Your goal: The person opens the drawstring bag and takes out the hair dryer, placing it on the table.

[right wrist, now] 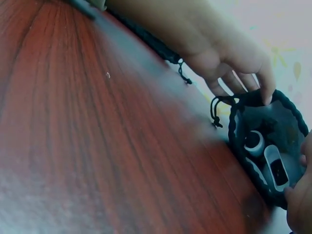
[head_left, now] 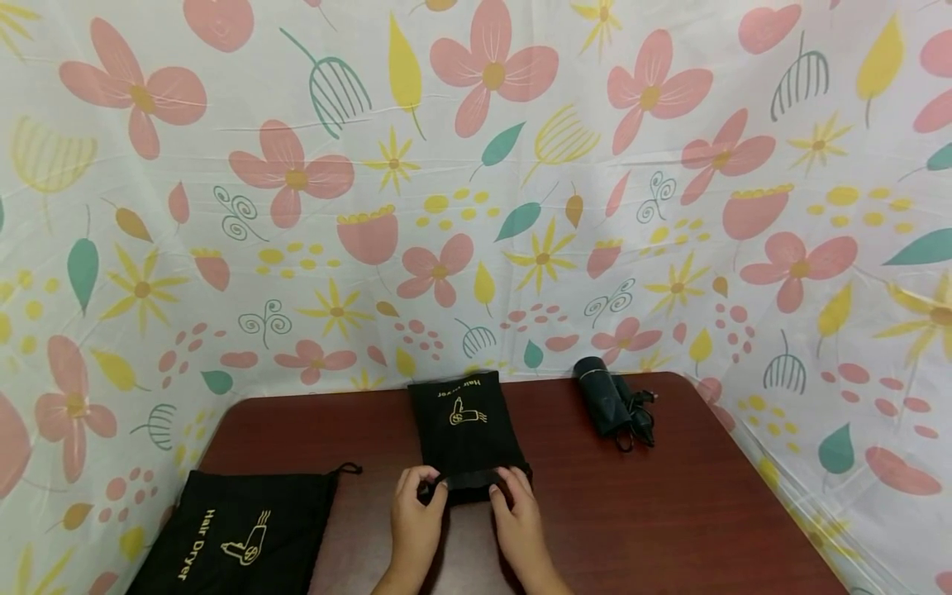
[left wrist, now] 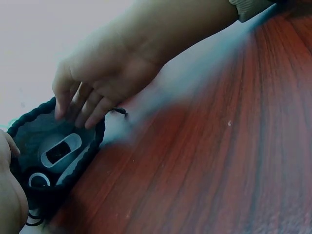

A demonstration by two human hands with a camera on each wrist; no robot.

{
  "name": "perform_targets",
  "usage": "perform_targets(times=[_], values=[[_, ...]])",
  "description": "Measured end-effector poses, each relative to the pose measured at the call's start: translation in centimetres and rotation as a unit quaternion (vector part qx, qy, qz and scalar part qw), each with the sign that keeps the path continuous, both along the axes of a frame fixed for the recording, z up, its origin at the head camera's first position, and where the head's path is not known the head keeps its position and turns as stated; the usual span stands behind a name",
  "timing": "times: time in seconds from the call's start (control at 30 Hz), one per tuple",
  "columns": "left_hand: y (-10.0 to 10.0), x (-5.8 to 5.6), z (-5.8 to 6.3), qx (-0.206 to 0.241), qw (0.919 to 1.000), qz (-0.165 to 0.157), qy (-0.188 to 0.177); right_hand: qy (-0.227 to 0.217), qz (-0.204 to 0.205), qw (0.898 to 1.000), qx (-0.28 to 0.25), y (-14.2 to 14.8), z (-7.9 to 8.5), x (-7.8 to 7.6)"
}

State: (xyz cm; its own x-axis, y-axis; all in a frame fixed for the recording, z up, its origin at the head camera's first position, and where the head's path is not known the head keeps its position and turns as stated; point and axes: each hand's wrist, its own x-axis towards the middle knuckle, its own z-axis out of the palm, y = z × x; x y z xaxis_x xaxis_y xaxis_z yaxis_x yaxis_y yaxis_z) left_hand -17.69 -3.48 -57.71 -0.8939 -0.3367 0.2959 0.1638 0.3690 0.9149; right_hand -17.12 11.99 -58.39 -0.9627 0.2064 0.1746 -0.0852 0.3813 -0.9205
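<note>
- Middle black bag (head_left: 464,442), lying on the far middle part of the table (head_left: 669,496), its gold print upside down to me and its mouth turned toward me
- Left grip (head_left: 418,516): thumb and fingers pinch the rim on the left side of the mouth
- Right grip (head_left: 521,516): thumb and fingers pinch the rim on the right side, so that the opening is held wide between my hands
- Done: the mouth is spread, and the wrist views show an oblong pale-rimmed piece (right wrist: 277,168) and a round pale-rimmed piece (right wrist: 254,144) inside; I cannot tell what they belong to
- Not done: the drawstring (right wrist: 217,122) hangs loose at the rim, and those pieces lie within
- Outside both bags: a dark cylinder (head_left: 601,398) at far right, a cord (head_left: 640,417) bundled beside it
- Second black bag (head_left: 238,533), lying at near left; its contents cannot be told
- Progress, in my judgement: partway, with the opening made; whether emptying, filling or closing remains is not settled here
</note>
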Motion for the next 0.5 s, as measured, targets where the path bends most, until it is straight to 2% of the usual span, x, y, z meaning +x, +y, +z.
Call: perform_targets(times=[0.27, 0.4, 0.5], values=[[0.3, 0.4, 0.7, -0.015, 0.999, -0.04, -0.014, -0.067, 0.033, 0.997, 0.02, 0.1, 0.2, -0.4], [0.6, 0.5, 0.8, -0.021, 0.9985, -0.048, -0.016, -0.068, 0.033, 0.997, 0.023, 0.0, 0.3, -0.7], [0.7, 0.6, 0.8, -0.028, 0.998, -0.057, -0.004, -0.064, 0.033, 0.997, -0.006, -0.1, 0.4, -1.1]])
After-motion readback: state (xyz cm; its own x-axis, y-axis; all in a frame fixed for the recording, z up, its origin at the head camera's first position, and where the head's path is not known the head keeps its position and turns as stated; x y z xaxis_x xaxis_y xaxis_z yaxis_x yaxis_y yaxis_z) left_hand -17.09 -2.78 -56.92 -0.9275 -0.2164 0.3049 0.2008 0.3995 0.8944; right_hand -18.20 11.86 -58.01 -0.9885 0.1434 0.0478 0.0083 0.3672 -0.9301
